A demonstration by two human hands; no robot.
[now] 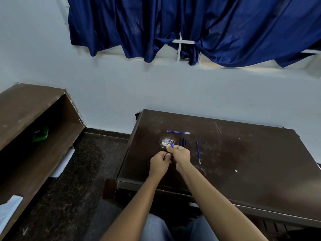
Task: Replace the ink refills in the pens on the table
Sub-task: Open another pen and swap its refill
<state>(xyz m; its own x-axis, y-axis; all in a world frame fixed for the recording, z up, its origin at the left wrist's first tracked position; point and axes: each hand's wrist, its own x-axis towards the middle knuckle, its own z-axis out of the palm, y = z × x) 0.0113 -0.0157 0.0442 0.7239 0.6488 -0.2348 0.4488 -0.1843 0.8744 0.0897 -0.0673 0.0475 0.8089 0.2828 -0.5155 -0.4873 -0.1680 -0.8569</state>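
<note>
On the head camera I see the left hand (159,161) curled round a dark pen (169,155) near the table's (243,153) left edge. The right hand (181,153), just beside it, pinches a blue refill (172,145) that points to the far edge, away from the pen.

The scratched dark brown table (243,162) holds 1 far refill (178,132), 1 right refill (198,152), and black pens (183,142) near both.
</note>
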